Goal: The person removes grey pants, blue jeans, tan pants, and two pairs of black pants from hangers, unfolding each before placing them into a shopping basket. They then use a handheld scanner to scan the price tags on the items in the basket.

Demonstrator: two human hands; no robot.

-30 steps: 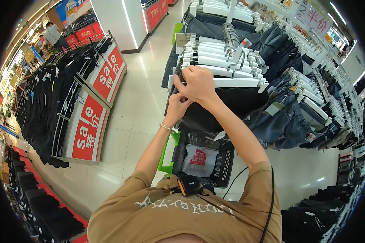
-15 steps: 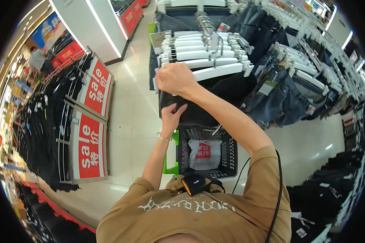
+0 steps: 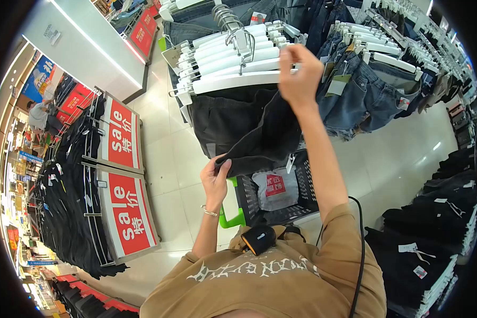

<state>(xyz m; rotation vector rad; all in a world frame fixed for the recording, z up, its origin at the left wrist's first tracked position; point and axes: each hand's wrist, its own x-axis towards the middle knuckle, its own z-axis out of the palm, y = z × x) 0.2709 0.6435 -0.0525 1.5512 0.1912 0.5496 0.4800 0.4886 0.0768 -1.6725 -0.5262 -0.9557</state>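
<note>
A pair of black denim shorts (image 3: 233, 119) hangs from a white clip hanger (image 3: 238, 80) at the front of the rack. My left hand (image 3: 215, 183) pinches the shorts' lower edge between thumb and fingers, drawing the cloth toward me. Up at the hanger's right end, my right hand (image 3: 300, 77) is closed with its fingers curled, covering the clip there. Behind this hanger, several more white hangers (image 3: 222, 50) sit packed together. Below the shorts stands a dark shopping basket (image 3: 305, 185) with a grey bag (image 3: 275, 190) inside.
Denim shorts (image 3: 365, 100) crowd the rack to the right. At left stands a rack of black garments (image 3: 71, 196) with red sale signs (image 3: 130, 212). A white pillar (image 3: 90, 42) rises behind it. More dark clothes (image 3: 418, 233) hang at lower right. A person (image 3: 38, 114) is far left.
My right hand has moved from the hanger's left end to its right end. My left hand still grips the shorts, slightly lower, and more of the black cloth shows. The view has shifted.
</note>
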